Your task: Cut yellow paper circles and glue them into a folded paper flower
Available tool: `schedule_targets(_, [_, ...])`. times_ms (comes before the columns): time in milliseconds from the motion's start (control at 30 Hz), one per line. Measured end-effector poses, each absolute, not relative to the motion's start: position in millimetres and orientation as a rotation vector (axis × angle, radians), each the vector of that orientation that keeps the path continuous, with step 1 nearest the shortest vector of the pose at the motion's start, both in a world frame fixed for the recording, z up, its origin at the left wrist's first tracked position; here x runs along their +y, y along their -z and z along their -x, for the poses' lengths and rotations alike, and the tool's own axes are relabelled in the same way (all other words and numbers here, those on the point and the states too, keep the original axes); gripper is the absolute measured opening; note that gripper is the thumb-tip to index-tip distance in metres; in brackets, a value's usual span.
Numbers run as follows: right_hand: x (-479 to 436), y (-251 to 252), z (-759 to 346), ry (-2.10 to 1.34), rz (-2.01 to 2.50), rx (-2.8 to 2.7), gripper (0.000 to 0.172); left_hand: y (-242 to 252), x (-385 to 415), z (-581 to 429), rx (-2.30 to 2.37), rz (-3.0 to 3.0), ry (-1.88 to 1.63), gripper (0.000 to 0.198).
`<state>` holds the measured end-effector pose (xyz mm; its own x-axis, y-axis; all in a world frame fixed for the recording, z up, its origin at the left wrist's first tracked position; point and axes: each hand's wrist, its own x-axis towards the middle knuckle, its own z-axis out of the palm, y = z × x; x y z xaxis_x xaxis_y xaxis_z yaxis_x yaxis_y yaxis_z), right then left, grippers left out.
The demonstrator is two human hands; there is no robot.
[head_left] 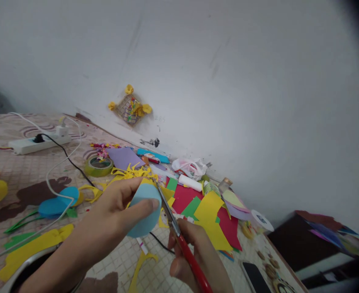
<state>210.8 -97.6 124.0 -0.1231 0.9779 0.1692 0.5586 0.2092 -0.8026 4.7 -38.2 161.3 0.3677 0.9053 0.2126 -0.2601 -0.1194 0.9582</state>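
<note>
My left hand (115, 221) pinches a light blue rounded paper piece (144, 219) with the thumb lying across its front. Behind its top edge shows a strip of yellow paper (149, 181). My right hand (198, 250) is closed round red-handled scissors (175, 226), whose metal blades point up and away, close along the right edge of the blue paper. Whether the blades touch the paper I cannot tell. Below the hands lie a curved yellow paper offcut (139, 268) and a white stick-like item (143, 246).
On the patterned tablecloth are green tape (99, 166), yellow scraps (127, 173), purple paper (125, 158), yellow sheets (211, 217) and red paper (228, 228). A white power strip (39, 143) with cables is at left. A phone (255, 276) lies at right; behind stands a wall (228, 101).
</note>
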Motion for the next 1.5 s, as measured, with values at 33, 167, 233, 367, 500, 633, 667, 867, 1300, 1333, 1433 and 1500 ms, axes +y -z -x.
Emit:
schedule_targets(33, [-96.3,-128.1,-215.2,-0.773,1.458,-1.812,0.076,-160.1,-37.5,-3.7,0.663,-1.315,-1.122,0.015])
schedule_targets(167, [-92.9,-135.1,-244.0,-0.864,1.438,-1.856,0.076,-155.4,-34.0,0.1,0.686,-1.317,-1.140,0.016])
schedule_targets(233, [-91.6,-133.1,-253.6,-0.886,1.231,-1.761,0.068,-154.8,-33.5,-1.4,0.705,-1.373,-1.128,0.019])
schedule_targets(367, [-85.7,-130.7,-241.0,-0.753,0.903,-1.505,0.031,-154.8,-37.9,-16.6,0.724,-1.688,-0.980,0.022])
schedule_targets(500, [-80.5,-132.5,-215.9,-0.764,0.876,-1.496,0.020,-145.1,-43.4,-36.1,0.761,-2.067,-0.804,0.019])
schedule_targets(633, [-82.9,-132.3,-211.3,-0.823,0.988,-1.544,0.015,-134.4,-42.3,-44.5,0.685,-2.160,-0.713,0.018])
schedule_targets(667, [-83.7,-131.9,-212.0,-0.835,1.004,-1.553,0.014,-134.1,-41.6,-44.8,0.682,-2.162,-0.697,0.019])
schedule_targets(867, [-81.0,-129.1,-209.6,-0.805,1.008,-1.460,0.012,-145.8,-40.5,-44.4,0.652,-1.949,-0.788,0.027])
schedule_targets(1300, [-85.3,-121.8,-181.8,-0.840,1.455,-1.811,0.048,-158.2,-29.4,-2.1,0.794,-1.200,-1.600,0.017])
schedule_targets(1333, [-86.2,-119.3,-180.6,-0.822,1.474,-1.798,0.051,-161.0,-31.1,-0.3,0.788,-1.170,-1.627,0.017])
schedule_targets(1433, [-88.1,-112.7,-181.2,-0.775,1.480,-1.790,0.057,-165.5,-35.3,1.1,0.784,-1.155,-1.645,0.018])
schedule_targets(1500, [-87.6,-111.3,-183.6,-0.753,1.479,-1.808,0.055,-165.2,-36.5,0.3,0.787,-1.198,-1.632,0.019])
